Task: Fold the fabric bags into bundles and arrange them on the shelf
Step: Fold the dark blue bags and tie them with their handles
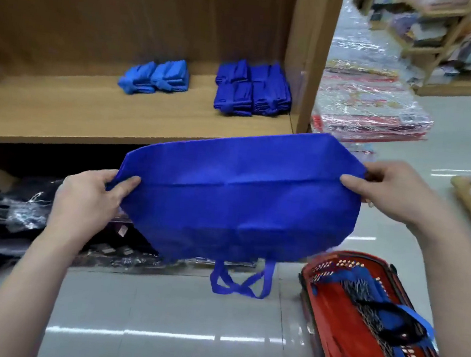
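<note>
Both grips up in front of the person, well apart, one bag stretched between them.

Left grip [91,196]: pinches the left end of the blue fabric bag [240,207], thumb on the near face, fingers curled behind the edge.

Right grip [391,190]: pinches the right end the same way, thumb tip on the crease and the other fingers tucked behind the cloth. It sits a little higher than the left grip.

Bag: held in the air, spread flat and wide, slightly tilted. A straight crease runs from one thumb to the other. The upper flap rises beyond the crease; the larger part hangs below it. Two loop handles [240,282] dangle from the lower edge, crossing each other below and between the grips.

Beyond and above the grips: the wooden shelf [90,118]. On it are light-blue bundles [155,77], beyond the left grip, and a tighter block of dark-blue bundles [253,89] further toward the right grip's side, close to the shelf's end panel. The two groups stand apart.

Below the right grip, on the tiled floor [158,314]: a red basket [350,254] with more blue cloth [330,282] in it; its details are blurred.

Below the left grip, under the shelf board: dark wrapped goods [10,208].

Beyond the right grip, past the end panel: plastic-wrapped stacks [370,110].
</note>
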`<state>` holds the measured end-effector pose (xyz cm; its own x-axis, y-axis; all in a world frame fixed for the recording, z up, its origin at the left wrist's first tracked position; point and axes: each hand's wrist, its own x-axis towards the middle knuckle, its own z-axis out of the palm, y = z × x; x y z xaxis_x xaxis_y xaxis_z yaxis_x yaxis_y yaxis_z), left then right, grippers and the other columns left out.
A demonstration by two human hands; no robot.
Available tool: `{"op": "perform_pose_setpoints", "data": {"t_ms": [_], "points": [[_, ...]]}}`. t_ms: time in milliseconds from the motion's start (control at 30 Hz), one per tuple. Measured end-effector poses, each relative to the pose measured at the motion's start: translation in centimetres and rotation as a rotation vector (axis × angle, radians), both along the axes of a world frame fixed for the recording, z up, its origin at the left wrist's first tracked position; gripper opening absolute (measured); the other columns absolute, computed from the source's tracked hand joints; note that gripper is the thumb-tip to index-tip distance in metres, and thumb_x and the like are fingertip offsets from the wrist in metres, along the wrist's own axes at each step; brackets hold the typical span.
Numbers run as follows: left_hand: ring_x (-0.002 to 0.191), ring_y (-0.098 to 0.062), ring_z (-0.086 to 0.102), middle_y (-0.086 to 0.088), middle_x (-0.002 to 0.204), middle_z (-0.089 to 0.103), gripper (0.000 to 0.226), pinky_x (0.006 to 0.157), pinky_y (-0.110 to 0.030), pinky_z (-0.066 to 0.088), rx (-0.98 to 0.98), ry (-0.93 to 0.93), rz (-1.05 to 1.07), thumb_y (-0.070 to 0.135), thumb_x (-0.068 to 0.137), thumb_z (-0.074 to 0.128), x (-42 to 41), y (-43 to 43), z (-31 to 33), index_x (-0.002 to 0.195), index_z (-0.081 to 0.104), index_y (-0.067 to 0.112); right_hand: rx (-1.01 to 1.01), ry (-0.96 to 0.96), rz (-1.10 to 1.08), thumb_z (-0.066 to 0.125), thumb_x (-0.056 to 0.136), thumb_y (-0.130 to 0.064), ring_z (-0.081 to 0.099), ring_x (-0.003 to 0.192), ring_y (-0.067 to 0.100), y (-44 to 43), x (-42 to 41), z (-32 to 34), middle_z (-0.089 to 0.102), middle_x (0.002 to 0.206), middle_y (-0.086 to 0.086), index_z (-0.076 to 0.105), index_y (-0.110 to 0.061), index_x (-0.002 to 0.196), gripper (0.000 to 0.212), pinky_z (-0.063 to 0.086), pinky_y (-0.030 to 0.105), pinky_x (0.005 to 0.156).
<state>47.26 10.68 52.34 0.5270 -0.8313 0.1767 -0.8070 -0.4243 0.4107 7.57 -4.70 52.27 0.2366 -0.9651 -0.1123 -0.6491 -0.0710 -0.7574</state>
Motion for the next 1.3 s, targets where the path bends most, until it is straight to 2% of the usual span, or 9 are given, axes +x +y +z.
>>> {"op": "perform_pose_setpoints", "data": {"t_ms": [100,200,400,600,767,867,1067,1167,1300], "points": [[0.052,-0.017,0.064,0.009,0.055,0.063,0.020,0.062,-0.034,0.049,-0.029,0.287,0.045,0.036,0.096,0.058,6.2,2.8,0.2,0.080,0.065,0.026,0.067,-0.006,0.097,0.060,0.095,-0.031,0.062,0.058,0.014,0.1,6.3,1.6,0.070,0.087,0.003,0.071,-0.021,0.095,0.015,0.055,0.037,0.067],[0.039,-0.013,0.058,0.003,0.064,0.062,0.014,0.046,-0.022,0.044,-0.095,0.671,0.066,0.029,0.101,0.049,12.0,5.2,1.7,0.098,0.062,0.023,0.149,-0.093,0.133,0.052,0.100,-0.027,0.052,0.036,0.010,0.0,12.9,3.5,0.061,0.080,0.006,0.066,-0.016,0.097,0.018,0.036,0.018,0.037],[0.035,-0.008,0.056,-0.008,0.076,0.058,0.013,0.034,-0.015,0.041,-0.325,0.725,0.136,0.028,0.099,0.055,21.7,6.4,6.1,0.101,0.061,0.017,0.023,-0.288,0.063,0.053,0.099,-0.033,0.048,0.033,0.005,-1.6,26.6,8.1,0.041,0.063,0.001,0.051,-0.019,0.074,0.028,0.035,0.014,0.033],[0.090,-0.024,0.072,-0.005,0.115,0.070,0.047,0.064,-0.041,0.060,-0.977,1.141,0.244,0.048,0.096,0.050,31.4,4.3,11.8,0.127,0.057,0.014,-0.097,-0.799,-0.065,0.041,0.098,-0.054,0.067,0.052,0.019,-3.7,38.0,15.9,0.066,0.073,0.005,0.063,-0.013,0.074,0.052,0.051,0.025,0.047],[0.069,-0.011,0.063,0.000,0.069,0.066,0.027,0.070,-0.025,0.049,-0.949,0.932,0.095,0.005,0.088,0.055,36.2,3.5,13.4,0.069,0.070,0.014,-0.419,-0.792,0.163,0.071,0.085,-0.028,0.045,0.046,0.002,-5.0,42.8,16.8,0.055,0.043,-0.015,0.065,-0.023,0.050,0.037,0.036,0.020,0.054],[0.073,-0.005,0.065,0.007,0.076,0.072,0.033,0.071,-0.016,0.052,-0.822,0.675,0.010,-0.015,0.081,0.060,37.9,3.1,13.3,0.088,0.071,0.016,-0.525,-0.846,0.218,0.077,0.077,-0.013,0.060,0.061,-0.001,-7.1,45.5,14.8,0.069,0.060,-0.017,0.073,-0.017,0.073,0.007,0.046,0.018,0.065],[0.104,-0.013,0.062,-0.003,0.105,0.070,0.044,0.095,-0.006,0.038,-0.564,-0.107,0.128,-0.017,0.070,0.062,42.2,-1.8,10.5,0.100,0.073,0.013,-0.965,-0.633,0.207,0.071,0.079,0.001,0.065,0.086,0.015,-10.3,51.7,6.4,0.070,0.087,0.004,0.072,-0.003,0.082,0.005,0.048,0.022,0.084],[0.118,-0.024,0.057,-0.010,0.120,0.066,0.048,0.097,0.002,0.026,-0.391,-0.150,0.202,-0.018,0.069,0.057,44.9,-4.2,6.1,0.108,0.072,0.004,-0.865,-0.407,0.265,0.065,0.076,0.010,0.064,0.091,0.029,-11.6,54.3,0.3,0.070,0.095,0.011,0.071,-0.002,0.091,0.020,0.042,0.021,0.088],[0.126,-0.026,0.053,-0.010,0.133,0.059,0.059,0.106,-0.015,0.027,-0.130,-0.114,0.221,-0.019,0.067,0.048,48.0,-6.5,0.8,0.119,0.067,0.003,-0.642,-0.118,0.327,0.071,0.072,0.007,0.063,0.095,0.038,-12.1,56.6,-4.4,0.068,0.103,0.016,0.072,0.000,0.100,0.029,0.043,0.032,0.090]]}}
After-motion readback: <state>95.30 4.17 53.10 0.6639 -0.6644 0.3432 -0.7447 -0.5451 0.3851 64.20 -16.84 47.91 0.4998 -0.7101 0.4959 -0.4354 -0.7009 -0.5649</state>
